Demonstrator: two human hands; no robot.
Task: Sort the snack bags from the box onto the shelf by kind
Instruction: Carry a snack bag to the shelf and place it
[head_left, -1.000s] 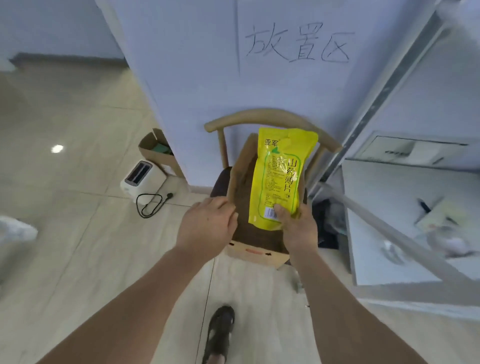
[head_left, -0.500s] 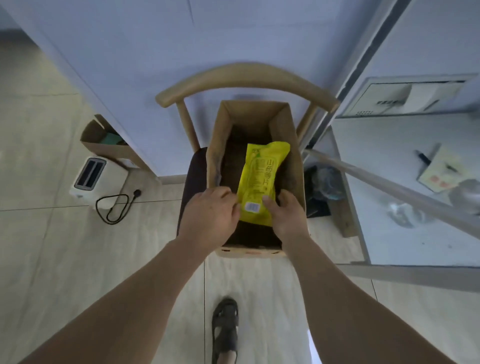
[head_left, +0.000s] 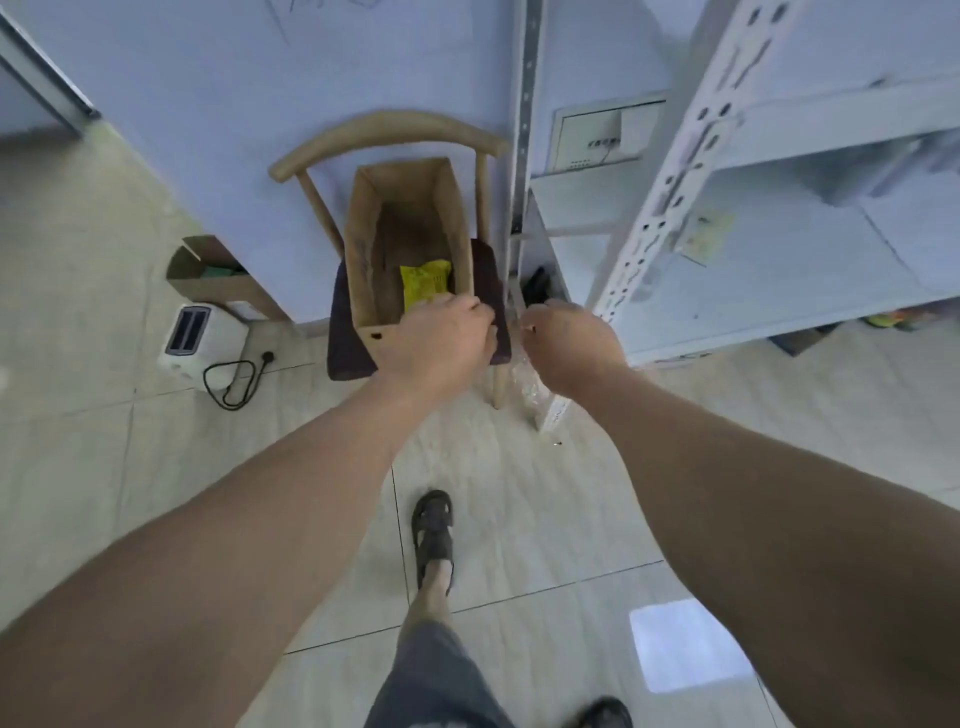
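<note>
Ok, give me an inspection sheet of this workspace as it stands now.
Surface: box stands on chair.
Job's things: yellow bag lies inside the box; shelf beside the chair.
Clutter: toaster and a small carton on the floor.
Grips: left hand at the box's near edge; right hand curled, a clear wrapper seemingly below it, hold uncertain.
Cables: toaster cord coiled on the floor.
Surroundings: tiled floor, wall.

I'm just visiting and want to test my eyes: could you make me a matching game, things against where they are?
Things:
1. yellow bag
2. box
3. toaster
4. sandal

Places:
A. on the chair seat
B. on the floor by the wall, cord beside it
C. inside the box
D. on a foot, on the tiles

Pairs: 1-C, 2-A, 3-B, 4-D
</note>
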